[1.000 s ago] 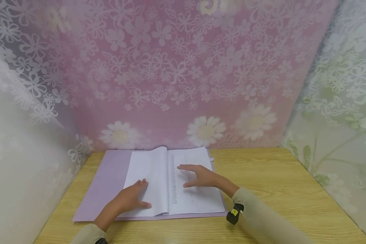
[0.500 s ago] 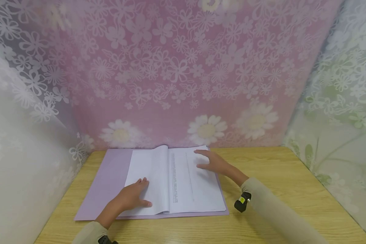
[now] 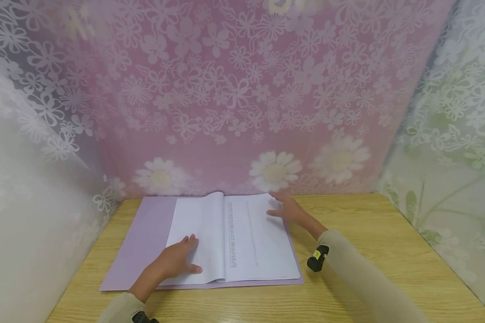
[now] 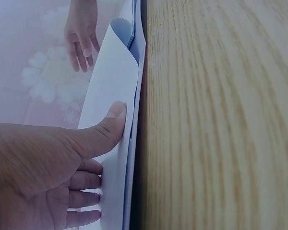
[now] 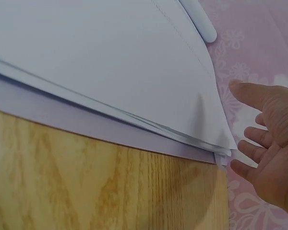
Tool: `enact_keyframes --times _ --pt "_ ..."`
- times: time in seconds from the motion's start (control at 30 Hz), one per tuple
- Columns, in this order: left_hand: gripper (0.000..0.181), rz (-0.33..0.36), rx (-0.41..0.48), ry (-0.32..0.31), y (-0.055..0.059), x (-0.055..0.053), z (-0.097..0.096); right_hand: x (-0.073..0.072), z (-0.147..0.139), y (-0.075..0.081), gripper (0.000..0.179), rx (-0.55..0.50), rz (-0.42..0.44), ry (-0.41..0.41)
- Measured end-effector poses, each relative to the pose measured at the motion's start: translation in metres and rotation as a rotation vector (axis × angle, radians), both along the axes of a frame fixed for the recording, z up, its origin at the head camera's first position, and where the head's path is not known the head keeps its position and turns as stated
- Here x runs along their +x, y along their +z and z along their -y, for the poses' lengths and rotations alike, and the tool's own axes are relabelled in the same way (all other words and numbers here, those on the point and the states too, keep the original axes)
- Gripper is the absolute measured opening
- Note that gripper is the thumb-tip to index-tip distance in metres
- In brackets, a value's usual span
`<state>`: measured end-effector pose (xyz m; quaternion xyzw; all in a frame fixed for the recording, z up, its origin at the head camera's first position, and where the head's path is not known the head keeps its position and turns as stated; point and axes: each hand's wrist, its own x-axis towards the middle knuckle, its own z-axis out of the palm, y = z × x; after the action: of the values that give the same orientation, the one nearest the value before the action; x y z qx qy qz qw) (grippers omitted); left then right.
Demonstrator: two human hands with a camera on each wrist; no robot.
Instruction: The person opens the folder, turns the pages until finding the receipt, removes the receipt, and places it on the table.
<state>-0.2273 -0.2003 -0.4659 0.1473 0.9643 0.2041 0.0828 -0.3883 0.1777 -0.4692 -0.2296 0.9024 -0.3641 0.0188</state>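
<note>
- The lilac folder (image 3: 149, 242) lay spread out on the wood-grained table (image 3: 372, 242), set towards the left, with its far edge close to the patterned wall covering (image 3: 242, 98).
- The person's left hand (image 3: 174, 261) rested on the white left-hand sheet (image 3: 189, 215), fingers loose and thumb stretched out towards the fold; it was not gripping anything.
- Near the fold that sheet bulged upwards, and from the left wrist I could see its near end rolled over in a curve.
- The right hand (image 3: 292, 210) was at the far right corner of the right-hand sheet (image 3: 266, 242), its fingers apart and relaxed, holding nothing. From the right wrist, the thumb looked just clear of the paper's edge; I couldn't tell whether the lowest fingertip touched the corner.
- Down the right-hand sheet ran a dense column of small print beside the fold, and a fainter line further right; I couldn't read either.
- More sheets showed beneath it, and a small pale tab (image 5: 221, 159) stuck out below the corner.
- Beige sleeves (image 3: 361, 273) covered both forearms, and a black device (image 3: 317, 259) sat at the right wrist.
- White flowers and daisies patterned the pink covering behind.
</note>
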Motion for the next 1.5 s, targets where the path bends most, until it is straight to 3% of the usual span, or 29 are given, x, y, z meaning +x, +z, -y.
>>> enact_keyframes --times 0.2,0.43,0.93,1.27,1.5 --pt "0.090 -0.001 -0.002 -0.004 -0.002 -0.001 0.000 -0.012 0.001 -0.005 0.082 0.036 0.042 -0.054" --pt "0.091 0.000 -0.012 -0.007 -0.003 -0.001 0.000 -0.024 -0.002 -0.014 0.083 0.050 0.032 -0.079" --pt "0.090 -0.004 -0.013 -0.002 0.000 0.001 -0.002 -0.026 -0.003 -0.015 0.080 0.006 0.066 -0.065" --pt "0.091 0.009 -0.019 0.002 -0.003 0.000 -0.002 -0.016 -0.006 -0.014 0.069 -0.225 0.089 -0.034" --pt "0.090 0.006 -0.017 0.003 -0.001 0.000 -0.001 -0.006 -0.007 -0.009 0.069 -0.292 0.113 -0.024"
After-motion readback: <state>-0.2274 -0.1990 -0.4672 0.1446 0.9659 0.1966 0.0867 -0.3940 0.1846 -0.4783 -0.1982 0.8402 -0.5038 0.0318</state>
